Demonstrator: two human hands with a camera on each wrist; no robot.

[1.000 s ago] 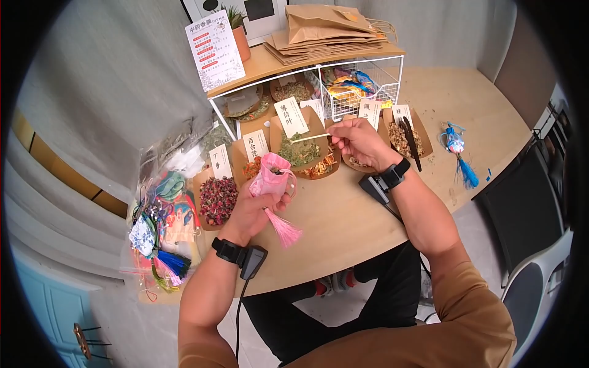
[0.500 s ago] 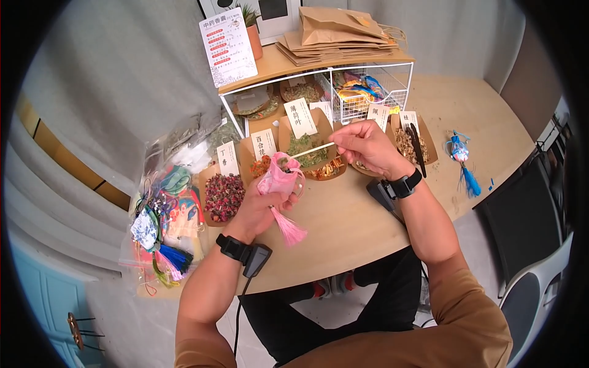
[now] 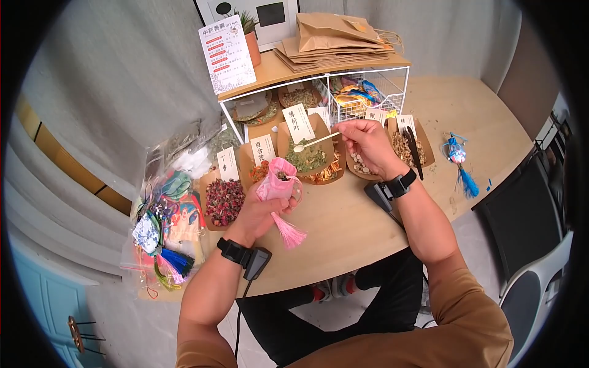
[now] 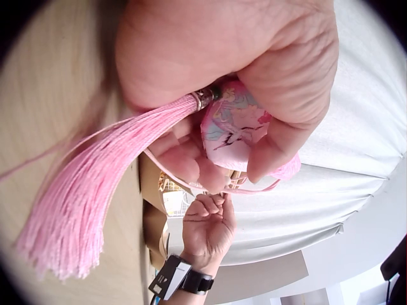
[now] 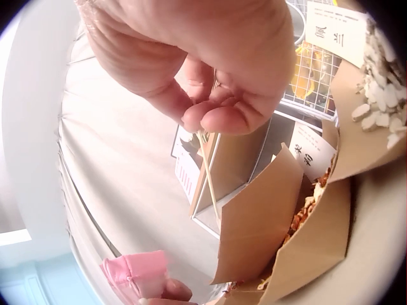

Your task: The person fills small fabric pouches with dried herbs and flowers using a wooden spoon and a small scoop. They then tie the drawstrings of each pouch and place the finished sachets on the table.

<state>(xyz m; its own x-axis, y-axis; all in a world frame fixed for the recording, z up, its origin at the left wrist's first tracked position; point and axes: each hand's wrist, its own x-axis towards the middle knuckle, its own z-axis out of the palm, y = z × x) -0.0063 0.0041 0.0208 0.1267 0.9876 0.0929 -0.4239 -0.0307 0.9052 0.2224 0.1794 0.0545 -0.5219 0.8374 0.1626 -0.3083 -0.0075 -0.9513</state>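
Note:
My left hand (image 3: 254,214) grips a pink drawstring pouch (image 3: 273,186), its open mouth up and some dried herb showing inside. A pink tassel (image 4: 95,171) hangs from the pouch's lower end, and in the left wrist view the fabric shows a printed bird between thumb and fingers. My right hand (image 3: 370,147) pinches the handle end of a thin pale spoon (image 3: 319,141). The spoon's bowl hangs over the paper tray of dried green leaves (image 3: 307,161), beyond and to the right of the pouch. In the right wrist view the spoon's bowl is hidden behind the tray's wall.
Paper trays of rosebuds (image 3: 224,202), orange petals and wood-like chips (image 3: 402,149) stand in a row with label cards. Behind them is a shelf (image 3: 270,78) with paper bags (image 3: 334,40). A blue tasselled pouch (image 3: 455,153) lies right; bagged pouches (image 3: 175,214) lie left.
The spoon moved from the green leaves to the pouch's mouth, then back out over the leaf tray. My left hand stays around the pouch in about the same place.

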